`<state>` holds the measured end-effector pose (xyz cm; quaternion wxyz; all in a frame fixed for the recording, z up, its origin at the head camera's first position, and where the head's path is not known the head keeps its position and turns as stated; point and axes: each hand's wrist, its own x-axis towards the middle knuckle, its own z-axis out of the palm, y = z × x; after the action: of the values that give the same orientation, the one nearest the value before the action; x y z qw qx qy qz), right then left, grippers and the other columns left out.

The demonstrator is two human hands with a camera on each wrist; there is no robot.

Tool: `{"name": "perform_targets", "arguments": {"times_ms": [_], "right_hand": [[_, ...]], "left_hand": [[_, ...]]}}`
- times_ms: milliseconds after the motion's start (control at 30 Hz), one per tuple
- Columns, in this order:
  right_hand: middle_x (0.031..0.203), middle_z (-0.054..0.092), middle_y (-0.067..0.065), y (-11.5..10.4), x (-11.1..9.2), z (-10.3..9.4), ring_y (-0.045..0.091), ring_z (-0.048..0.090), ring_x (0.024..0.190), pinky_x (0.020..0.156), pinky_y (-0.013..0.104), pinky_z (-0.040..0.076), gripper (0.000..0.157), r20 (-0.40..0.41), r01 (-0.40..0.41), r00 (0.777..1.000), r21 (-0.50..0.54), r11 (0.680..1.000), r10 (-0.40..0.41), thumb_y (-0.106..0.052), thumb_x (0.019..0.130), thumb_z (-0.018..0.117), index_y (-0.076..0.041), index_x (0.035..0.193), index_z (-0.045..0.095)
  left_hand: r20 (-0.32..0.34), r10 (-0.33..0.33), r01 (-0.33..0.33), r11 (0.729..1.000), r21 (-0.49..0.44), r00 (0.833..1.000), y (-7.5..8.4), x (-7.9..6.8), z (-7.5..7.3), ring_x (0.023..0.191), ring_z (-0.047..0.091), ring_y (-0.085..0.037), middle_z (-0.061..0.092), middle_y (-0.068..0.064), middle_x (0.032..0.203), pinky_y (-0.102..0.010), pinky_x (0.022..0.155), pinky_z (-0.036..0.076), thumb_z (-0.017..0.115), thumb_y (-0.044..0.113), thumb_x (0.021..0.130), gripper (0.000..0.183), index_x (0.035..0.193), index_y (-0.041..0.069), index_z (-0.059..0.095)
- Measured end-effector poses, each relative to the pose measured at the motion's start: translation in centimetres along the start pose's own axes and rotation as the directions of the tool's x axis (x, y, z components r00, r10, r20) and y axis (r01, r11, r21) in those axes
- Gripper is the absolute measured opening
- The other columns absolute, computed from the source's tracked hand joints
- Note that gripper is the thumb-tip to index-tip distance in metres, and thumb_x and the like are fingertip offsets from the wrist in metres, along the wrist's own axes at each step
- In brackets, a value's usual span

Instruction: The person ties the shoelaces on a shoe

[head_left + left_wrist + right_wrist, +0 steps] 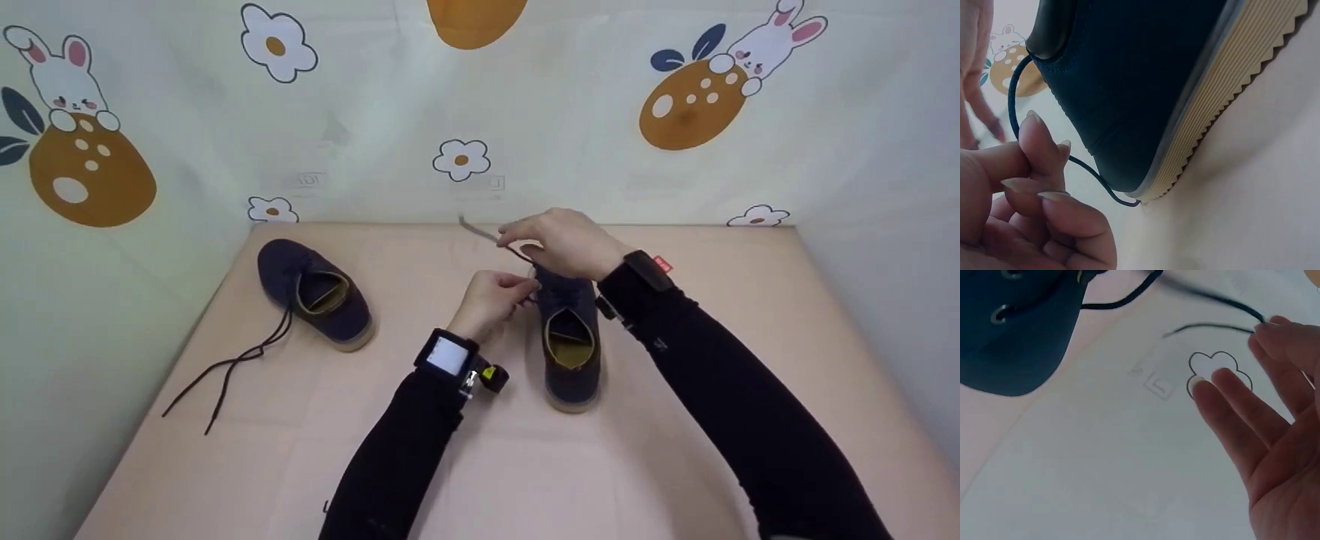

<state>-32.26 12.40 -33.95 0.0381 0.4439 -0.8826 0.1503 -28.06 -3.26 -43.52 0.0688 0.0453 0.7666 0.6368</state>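
A rabbit-and-flower-printed backdrop (375, 120) stands beyond the right hand (566, 238); a pale pinkish tabletop (300, 465) lies below that hand.

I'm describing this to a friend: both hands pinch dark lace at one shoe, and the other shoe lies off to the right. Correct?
Not quite: the other shoe lies off to the left, as the head view shows. The left hand and right hand do pinch dark lace at one shoe.

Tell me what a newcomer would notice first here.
Probably the left hand first, pinching a lace beside the dark shoe right of centre, with the right hand holding a lace end near its toe. Next comes the matching shoe at the left, its laces trailing toward the viewer. Behind, rabbit drawings stand out on the pale backdrop, upper left and upper right.
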Motion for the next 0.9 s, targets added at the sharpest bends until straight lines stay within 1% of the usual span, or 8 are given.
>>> {"name": "perform_targets", "arguments": {"times_ms": [100,333,500,567,633,700,800,900], "right_hand": [[0.12,0.07,0.004,0.4,-0.3,0.4,0.025,0.065,0.108,0.091,0.043,0.051,0.034,0.081,-0.047,0.996,0.017,0.999,0.046,0.003,0.09,0.06,-0.013,0.117,0.073],[0.086,0.073,0.002,0.1,-2.8,0.2,0.02,0.066,0.077,0.072,0.039,0.053,0.01,0.077,-0.149,0.986,-0.021,0.989,0.15,-0.014,0.091,0.07,-0.009,0.094,0.078],[0.07,0.066,-0.006,-1.5,-3.8,1.2,0.016,0.059,0.065,0.062,0.038,0.05,0.024,0.129,-0.213,0.967,-0.077,0.974,0.221,-0.038,0.088,0.075,-0.016,0.078,0.074],[0.07,0.065,-0.007,-1.9,-4.0,1.8,0.017,0.06,0.066,0.062,0.04,0.051,0.025,0.142,-0.228,0.96,-0.097,0.969,0.24,-0.041,0.087,0.075,-0.018,0.076,0.072],[0.071,0.065,-0.007,-2.3,-4.1,2.3,0.018,0.061,0.068,0.064,0.041,0.051,0.022,0.148,-0.238,0.956,-0.113,0.965,0.253,-0.039,0.087,0.075,-0.02,0.077,0.073],[0.072,0.065,-0.006,-2.5,-4.1,2.5,0.019,0.062,0.069,0.064,0.042,0.051,0.018,0.148,-0.247,0.953,-0.12,0.962,0.263,-0.034,0.087,0.075,-0.019,0.078,0.073],[0.07,0.064,-0.005,-2.7,-4.1,2.5,0.02,0.06,0.068,0.064,0.042,0.05,0.015,0.138,-0.269,0.949,-0.11,0.957,0.283,-0.029,0.088,0.074,-0.018,0.077,0.072],[0.068,0.062,-0.005,-2.7,-4.3,2.3,0.02,0.058,0.068,0.063,0.04,0.049,0.017,0.132,-0.294,0.944,-0.078,0.953,0.302,-0.028,0.088,0.075,-0.017,0.075,0.072]], "left_hand": [[-0.005,0.013,-0.013,0.999,0.042,1.0,0.0,0.0,0.0,0.049,0.046,-0.005,0.071,-0.015,0.074,-0.018,0.045,0.035,0.068,0.019,0.094,0.023,0.094,-0.002,0.078],[0.0,0.009,-0.009,0.996,0.09,1.0,0.1,0.1,0.0,0.052,0.046,-0.007,0.072,-0.011,0.073,-0.019,0.047,0.034,0.067,0.022,0.096,0.025,0.096,0.0,0.078],[-0.052,0.055,-0.044,0.98,0.192,0.997,-0.2,0.3,0.1,0.056,0.05,-0.011,0.07,-0.005,0.069,-0.021,0.051,0.035,0.06,0.025,0.1,0.03,0.088,0.003,0.078],[-0.087,0.103,-0.074,0.956,0.285,0.991,-0.5,0.5,0.3,0.062,0.055,-0.013,0.07,-0.004,0.072,-0.023,0.056,0.04,0.057,0.021,0.102,0.027,0.096,0.003,0.076],[-0.11,0.155,-0.099,0.91,0.402,0.982,-0.8,0.8,0.5,0.07,0.059,-0.016,0.069,-0.005,0.078,-0.028,0.064,0.045,0.057,0.014,0.101,0.02,0.107,0.005,0.073],[-0.105,0.183,-0.108,0.861,0.496,0.977,-1.0,1.1,0.6,0.079,0.062,-0.021,0.068,-0.009,0.087,-0.033,0.073,0.049,0.057,0.008,0.099,0.024,0.121,0.007,0.068],[-0.06,0.17,-0.102,0.798,0.595,0.984,-1.2,1.7,0.7,0.095,0.062,-0.027,0.065,-0.015,0.104,-0.039,0.086,0.048,0.061,0.009,0.098,0.031,0.128,0.007,0.064],[0.003,0.127,-0.101,0.774,0.625,0.992,-1.1,2.7,0.7,0.109,0.06,-0.029,0.064,-0.016,0.117,-0.039,0.094,0.046,0.063,0.013,0.097,0.029,0.125,0.006,0.066]]}}
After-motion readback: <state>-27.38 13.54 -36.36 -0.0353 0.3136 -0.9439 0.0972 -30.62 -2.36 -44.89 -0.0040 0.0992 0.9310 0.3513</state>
